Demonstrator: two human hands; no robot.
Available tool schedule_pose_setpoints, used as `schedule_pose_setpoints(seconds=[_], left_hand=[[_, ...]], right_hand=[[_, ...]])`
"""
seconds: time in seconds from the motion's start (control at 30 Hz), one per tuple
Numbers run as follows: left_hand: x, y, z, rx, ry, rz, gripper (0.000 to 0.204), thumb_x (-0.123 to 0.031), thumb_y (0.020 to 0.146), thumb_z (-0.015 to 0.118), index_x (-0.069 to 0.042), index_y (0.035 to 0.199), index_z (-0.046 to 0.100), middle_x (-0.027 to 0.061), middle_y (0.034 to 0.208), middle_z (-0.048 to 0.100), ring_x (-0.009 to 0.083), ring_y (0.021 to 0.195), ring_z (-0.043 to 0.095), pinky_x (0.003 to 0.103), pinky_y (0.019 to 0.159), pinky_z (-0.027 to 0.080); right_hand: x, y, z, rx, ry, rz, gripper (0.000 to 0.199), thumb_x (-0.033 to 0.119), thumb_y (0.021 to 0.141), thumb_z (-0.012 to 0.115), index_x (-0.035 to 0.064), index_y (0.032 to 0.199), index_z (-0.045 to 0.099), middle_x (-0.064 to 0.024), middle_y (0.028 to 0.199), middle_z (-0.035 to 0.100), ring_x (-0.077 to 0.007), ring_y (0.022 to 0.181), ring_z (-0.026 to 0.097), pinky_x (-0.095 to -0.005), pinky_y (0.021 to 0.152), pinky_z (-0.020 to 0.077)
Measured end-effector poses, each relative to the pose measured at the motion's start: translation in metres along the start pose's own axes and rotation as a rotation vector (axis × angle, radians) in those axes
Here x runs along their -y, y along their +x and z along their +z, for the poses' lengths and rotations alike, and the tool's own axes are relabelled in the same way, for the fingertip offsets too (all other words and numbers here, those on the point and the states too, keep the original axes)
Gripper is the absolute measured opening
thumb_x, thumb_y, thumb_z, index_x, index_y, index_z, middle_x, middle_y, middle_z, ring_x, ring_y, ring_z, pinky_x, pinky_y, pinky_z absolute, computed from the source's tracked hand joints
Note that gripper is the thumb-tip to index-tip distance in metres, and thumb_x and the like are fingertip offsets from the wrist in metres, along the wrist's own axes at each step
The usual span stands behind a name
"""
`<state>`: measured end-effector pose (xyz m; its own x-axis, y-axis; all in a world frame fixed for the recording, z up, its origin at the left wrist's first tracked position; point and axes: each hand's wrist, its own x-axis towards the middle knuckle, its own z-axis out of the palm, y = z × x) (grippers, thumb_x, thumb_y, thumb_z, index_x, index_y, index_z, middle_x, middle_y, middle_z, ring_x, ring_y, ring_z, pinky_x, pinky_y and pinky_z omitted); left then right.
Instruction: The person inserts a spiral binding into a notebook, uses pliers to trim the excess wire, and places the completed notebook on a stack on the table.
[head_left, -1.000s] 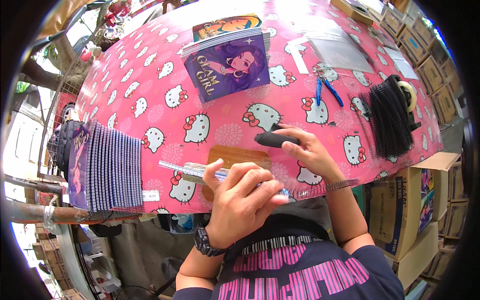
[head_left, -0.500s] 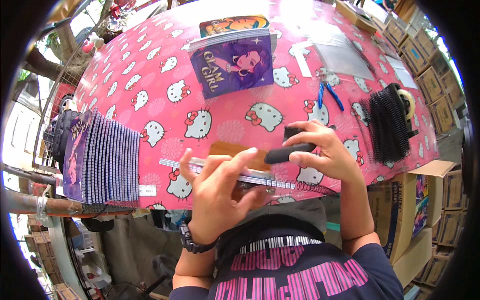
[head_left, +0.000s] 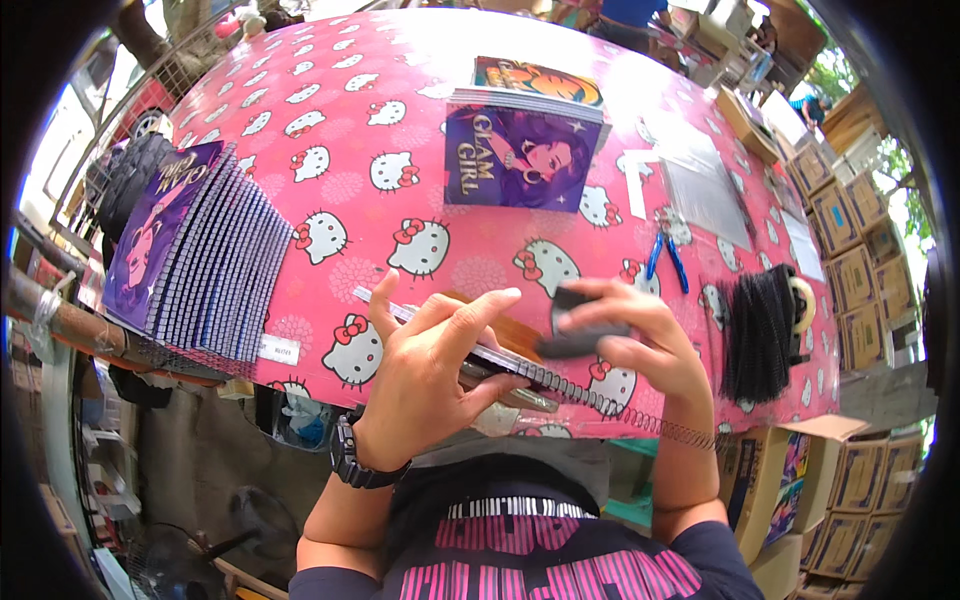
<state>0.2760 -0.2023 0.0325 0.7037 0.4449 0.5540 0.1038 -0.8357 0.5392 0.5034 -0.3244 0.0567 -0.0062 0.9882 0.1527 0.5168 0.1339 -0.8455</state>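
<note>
My left hand (head_left: pixel 425 375) grips a thin notebook (head_left: pixel 380 300) held edge-on, its thumb below and its fingers along the top. From the notebook's edge a long black spiral coil (head_left: pixel 640 415) runs out to the right, passing below my right hand (head_left: pixel 650 330). Part of the coil lies along the holes in the edge. Curled around a dark, blurred object (head_left: pixel 580 340), my right hand is itself smeared by motion; that object's kind is unclear. A brown wooden piece (head_left: pixel 518 338) shows behind the notebook, partly hidden by my left hand.
At left stands a stack of spiral notebooks (head_left: pixel 215 270). More purple-covered notebooks (head_left: pixel 525 160) are piled at the back. Blue-handled pliers (head_left: pixel 668 262), clear plastic sleeves (head_left: pixel 705 195) and a bundle of black coils (head_left: pixel 755 340) lie at right. An open carton (head_left: pixel 785 490) stands beside the table.
The coil now reaches farther left along the notebook's edge, and its loose tail shows longer at right. The notebook tilts more down to the right. The whole view has shifted.
</note>
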Motion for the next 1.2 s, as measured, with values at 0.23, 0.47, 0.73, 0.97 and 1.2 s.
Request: schedule_pose_setpoints(seconds=[0.23, 0.47, 0.73, 0.97, 1.2], left_hand=[[0.013, -0.006, -0.003, -0.157, 0.034, -0.03, 0.087, -0.03, 0.058, 0.087, -0.016, 0.134, 0.049, 0.0013, 0.114, 0.061, 0.0197, 0.114, 0.054, 0.056, 0.109, 0.009], [0.051, -0.036, 0.023, -0.545, -0.807, -0.293, 0.087, -0.006, 0.066, 0.084, -0.001, 0.139, 0.036, 0.0138, 0.13, 0.05, 0.0224, 0.124, 0.045, 0.036, 0.103, 0.036], [0.049, -0.037, 0.018, -0.565, -0.93, -0.499, 0.056, 0.005, 0.078, 0.072, 0.002, 0.131, 0.054, 0.0025, 0.107, 0.057, 0.0115, 0.1, 0.054, 0.026, 0.091, 0.043], [0.048, -0.035, 0.016, -0.56, -0.956, -0.463, 0.05, 0.001, 0.084, 0.069, -0.001, 0.131, 0.055, -0.0003, 0.102, 0.055, 0.0073, 0.092, 0.053, 0.023, 0.083, 0.044], [0.05, -0.035, 0.017, -0.544, -0.915, -0.478, 0.047, -0.003, 0.085, 0.069, -0.003, 0.131, 0.056, -0.0008, 0.099, 0.054, 0.0065, 0.091, 0.051, 0.022, 0.081, 0.043]], right_hand=[[-0.002, 0.012, 0.011, 0.038, 0.115, 0.036, 0.047, 0.043, 0.081, 0.065, 0.0065, 0.11, 0.07, -0.0223, 0.122, 0.059, -0.0326, 0.116, 0.054, -0.042, 0.099, 0.0387], [-0.004, 0.019, 0.022, 0.015, 0.3, 0.028, 0.041, 0.036, 0.084, 0.065, 0.0064, 0.113, 0.068, -0.0203, 0.118, 0.062, -0.0369, 0.121, 0.051, -0.0417, 0.102, 0.0367], [0.009, 0.036, 0.034, 0.16, 0.601, -0.199, 0.054, 0.047, 0.088, 0.056, -0.0021, 0.105, 0.069, -0.0191, 0.123, 0.06, -0.0344, 0.121, 0.051, -0.0444, 0.101, 0.0378], [0.01, 0.049, 0.031, 0.169, 0.299, -0.159, 0.044, 0.037, 0.084, 0.063, 0.002, 0.11, 0.069, -0.0248, 0.123, 0.058, -0.0355, 0.117, 0.053, -0.0427, 0.095, 0.0428], [0.015, 0.065, 0.025, 0.226, 0.136, -0.107, 0.041, 0.031, 0.085, 0.06, 0.0004, 0.112, 0.066, -0.0218, 0.124, 0.059, -0.0337, 0.116, 0.055, -0.0418, 0.099, 0.04]])
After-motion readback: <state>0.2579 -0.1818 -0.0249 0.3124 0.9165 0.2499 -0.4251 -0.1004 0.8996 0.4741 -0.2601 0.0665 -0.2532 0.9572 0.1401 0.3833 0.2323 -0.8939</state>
